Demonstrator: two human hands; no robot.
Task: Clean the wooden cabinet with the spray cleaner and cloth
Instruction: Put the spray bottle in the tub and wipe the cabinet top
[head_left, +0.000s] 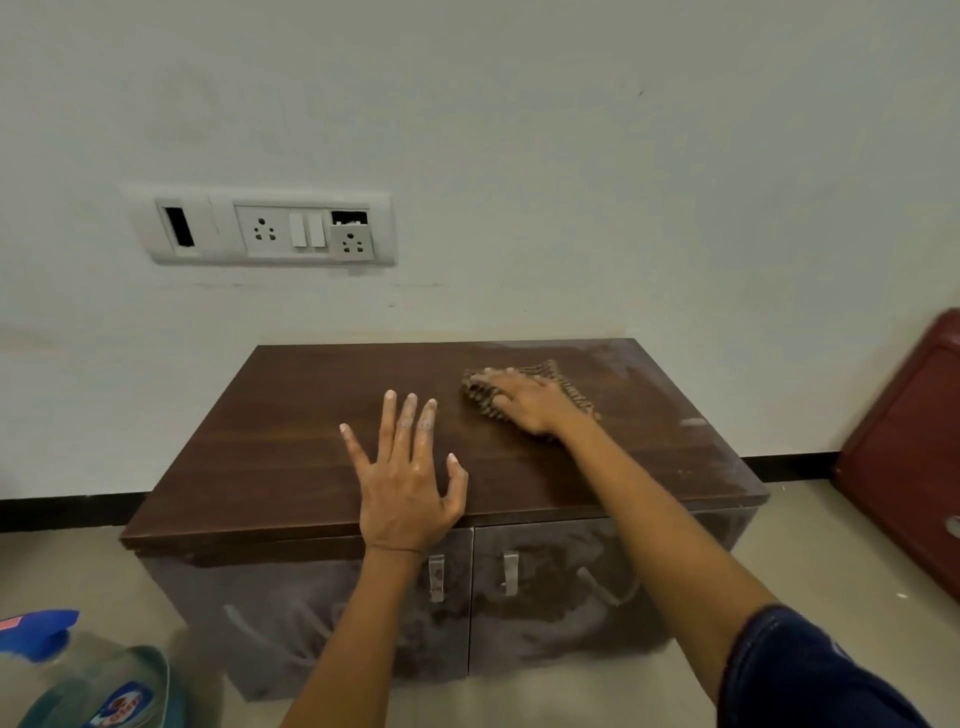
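Observation:
A low dark wooden cabinet (291, 447) with two doors stands against the wall. My left hand (408, 478) lies flat on its top near the front edge, fingers spread. My right hand (524, 400) presses a brown nubby cloth (569, 387) onto the top, right of centre. The top's right part looks dusty and smeared; the left part is darker. The spray cleaner bottle (78, 675), bluish with a blue trigger head, stands on the floor at the lower left, away from both hands.
The cabinet doors (561, 597) carry dusty wipe streaks and two metal handles (436, 577). A wall socket panel (260, 228) sits above left. A dark red piece of furniture (904, 457) leans at the right edge. The floor around is beige tile.

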